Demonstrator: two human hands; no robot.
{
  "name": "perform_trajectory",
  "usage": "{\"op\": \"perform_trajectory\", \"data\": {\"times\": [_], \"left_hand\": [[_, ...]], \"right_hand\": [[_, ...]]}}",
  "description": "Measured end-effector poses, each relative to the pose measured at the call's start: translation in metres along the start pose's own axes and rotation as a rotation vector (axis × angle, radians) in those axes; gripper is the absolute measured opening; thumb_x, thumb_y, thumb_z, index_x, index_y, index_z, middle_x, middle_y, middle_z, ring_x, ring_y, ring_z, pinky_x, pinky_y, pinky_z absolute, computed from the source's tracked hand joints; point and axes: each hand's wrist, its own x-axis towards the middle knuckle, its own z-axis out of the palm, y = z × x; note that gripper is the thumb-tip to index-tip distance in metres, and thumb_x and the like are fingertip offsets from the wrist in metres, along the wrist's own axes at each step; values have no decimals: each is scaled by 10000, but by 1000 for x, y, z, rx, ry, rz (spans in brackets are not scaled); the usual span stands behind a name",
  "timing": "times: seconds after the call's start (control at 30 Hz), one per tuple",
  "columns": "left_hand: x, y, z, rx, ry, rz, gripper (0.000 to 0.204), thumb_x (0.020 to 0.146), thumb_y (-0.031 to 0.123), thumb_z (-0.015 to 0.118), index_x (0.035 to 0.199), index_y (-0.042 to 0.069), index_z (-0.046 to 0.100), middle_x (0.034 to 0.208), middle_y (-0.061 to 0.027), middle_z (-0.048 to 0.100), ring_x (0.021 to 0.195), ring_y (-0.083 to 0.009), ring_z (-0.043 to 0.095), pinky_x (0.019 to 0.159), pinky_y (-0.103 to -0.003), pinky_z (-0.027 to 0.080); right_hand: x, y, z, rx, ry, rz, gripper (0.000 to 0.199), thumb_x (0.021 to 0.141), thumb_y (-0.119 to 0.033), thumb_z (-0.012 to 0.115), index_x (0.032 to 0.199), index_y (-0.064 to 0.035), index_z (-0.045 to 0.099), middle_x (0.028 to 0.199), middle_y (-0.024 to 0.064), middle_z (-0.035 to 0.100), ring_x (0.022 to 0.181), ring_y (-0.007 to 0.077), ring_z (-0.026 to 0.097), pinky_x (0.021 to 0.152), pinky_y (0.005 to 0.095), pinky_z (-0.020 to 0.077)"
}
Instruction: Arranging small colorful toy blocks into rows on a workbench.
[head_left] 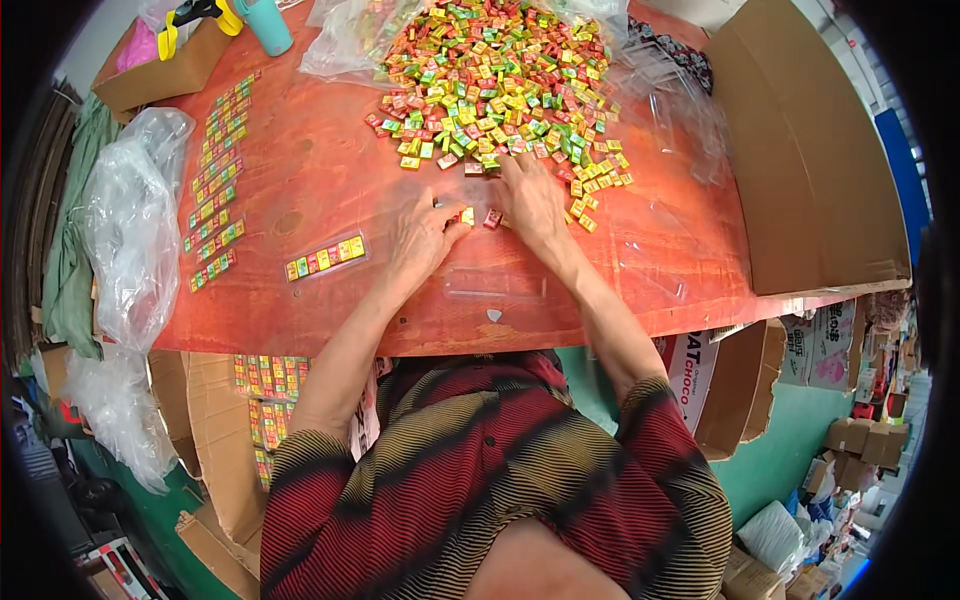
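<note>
Your left hand (425, 235) pinches a yellow candy (467, 215) at centre frame; your right hand (530, 200) lies flat, fingers spread, touching a red candy (492, 218) just beside it. The candy pile (500, 80) sits directly above, nearer your right hand. A filled candy strip (326, 256) lies left on the tabletop (300, 180); nothing blocks the way.

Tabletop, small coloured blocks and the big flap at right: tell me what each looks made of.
Tabletop: likely wood or board, painted or stained reddish-orange, worn, slightly glossy in patches.
Blocks: seemingly small sweets in shiny paper or foil wrappers, red, yellow, green and orange; too small to be sure.
Flap: brown corrugated cardboard, matte, with a creased fold line.
</note>
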Motion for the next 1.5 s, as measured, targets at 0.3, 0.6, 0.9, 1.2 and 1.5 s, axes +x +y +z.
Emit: {"op": "perform_trajectory", "data": {"times": [0.3,0.6,0.9,1.2,1.5], "left_hand": [[3,2,3,-3,-35,-56,274,713,209,664,976,137,637,858,-113,480,776,-295,543,672,-396,444],[8,1,7,-29,-48,13,289,708,212,673,982,128,637,878,-104,487,828,-293,537,706,-392,439],[6,5,0,-42,-68,70,348,681,218,691,1011,128,625,905,-106,492,861,-305,529,714,-408,438],[10,2,-2,-104,-187,73,368,668,115,690,1015,64,578,934,-131,493,884,-313,533,721,-408,439],[11,-9,-4,-163,-232,81,309,674,45,667,971,12,589,924,-133,513,888,-318,531,744,-387,435]], "right_hand": [[4,19,-1,171,22,151,215,799,-161,560,971,-33,565,802,170,602,731,334,584,641,401,460],[-49,11,-6,59,-50,224,167,818,-157,537,912,-20,517,735,223,588,673,380,574,582,465,439],[-49,4,-24,76,-170,136,350,758,-135,613,1072,-25,507,952,190,551,845,333,563,665,405,455],[-41,10,-11,174,-248,-60,406,704,-93,645,1095,-85,535,945,120,517,878,307,534,739,379,443],[-39,13,-21,254,-365,-72,375,700,-40,635,1066,-50,553,893,145,507,873,318,518,749,378,424]]}}
